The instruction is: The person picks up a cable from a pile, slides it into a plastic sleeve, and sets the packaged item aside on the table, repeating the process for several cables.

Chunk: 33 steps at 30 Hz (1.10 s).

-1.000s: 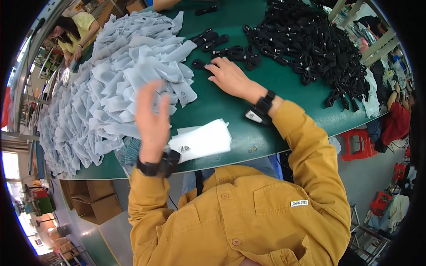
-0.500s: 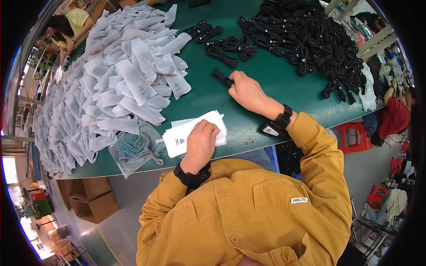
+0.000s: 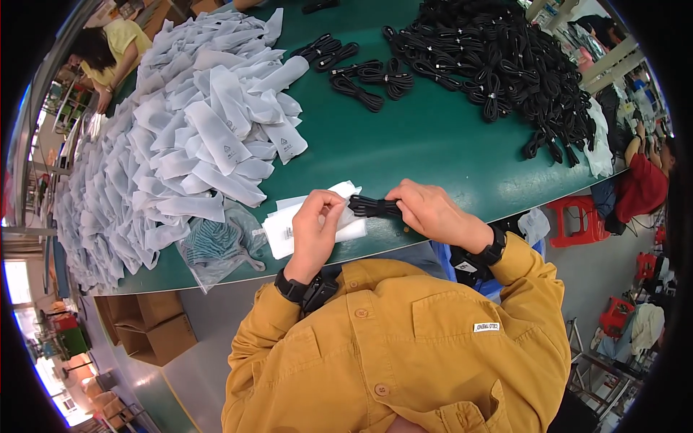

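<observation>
My right hand [image 3: 438,216] grips one end of a bundled black cable [image 3: 372,206], held sideways over the table near its front edge. The cable's other end meets the edge of a translucent white bag [image 3: 345,218]. My left hand [image 3: 312,232] is closed in a pinch at that bag, on top of a small stack of flat white bags [image 3: 279,234]. How far the cable reaches into the bag I cannot tell.
A big heap of filled frosted bags [image 3: 209,123] covers the table's left. Black bundled cables [image 3: 498,65] pile up at the back right, with several loose cable bundles [image 3: 361,79] between. A plastic bag with teal contents [image 3: 224,242] lies left of the stack. Another person [image 3: 115,50] works far left.
My right hand has brought the cable bundle toward me, down beside the white bags. My left hand has shifted slightly and lifted the top bag's edge.
</observation>
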Available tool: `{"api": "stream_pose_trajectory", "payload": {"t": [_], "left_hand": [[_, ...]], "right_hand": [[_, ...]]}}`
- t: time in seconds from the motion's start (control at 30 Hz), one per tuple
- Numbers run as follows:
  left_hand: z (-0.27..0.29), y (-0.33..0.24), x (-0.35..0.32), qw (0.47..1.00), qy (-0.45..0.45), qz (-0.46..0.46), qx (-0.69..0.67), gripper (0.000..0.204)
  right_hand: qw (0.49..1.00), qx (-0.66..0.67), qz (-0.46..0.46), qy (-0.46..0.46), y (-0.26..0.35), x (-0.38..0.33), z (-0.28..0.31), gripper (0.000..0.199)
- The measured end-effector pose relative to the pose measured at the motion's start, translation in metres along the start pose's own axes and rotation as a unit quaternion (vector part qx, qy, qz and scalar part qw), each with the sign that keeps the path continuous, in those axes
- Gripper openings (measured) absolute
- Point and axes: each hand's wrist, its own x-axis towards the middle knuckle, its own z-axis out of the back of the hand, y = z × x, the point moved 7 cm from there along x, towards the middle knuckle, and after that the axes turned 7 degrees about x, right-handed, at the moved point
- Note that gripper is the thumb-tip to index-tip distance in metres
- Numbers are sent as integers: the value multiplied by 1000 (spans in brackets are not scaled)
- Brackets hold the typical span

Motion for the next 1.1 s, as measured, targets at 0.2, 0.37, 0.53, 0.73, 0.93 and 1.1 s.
{"api": "stream_pose_trajectory", "payload": {"t": [0.2,0.37,0.53,0.73,0.93,1.1], "left_hand": [[-5,-44,-8,956,29,-239,170,9],[5,-50,-5,958,-8,-230,171,12],[17,-44,7,983,-27,-141,111,8],[27,-35,23,990,-8,-29,-135,8],[90,-28,70,937,-72,20,-342,20],[146,-60,73,962,-258,-90,-23,22]], "right_hand": [[769,444,-453,81,-48,-26,-33,16],[894,360,-261,62,-29,-4,-26,23],[992,91,89,-16,21,21,-3,27],[977,197,24,-73,31,45,7,31],[987,106,76,-93,25,87,15,36],[986,-110,-1,-124,-67,116,28,30]]}}
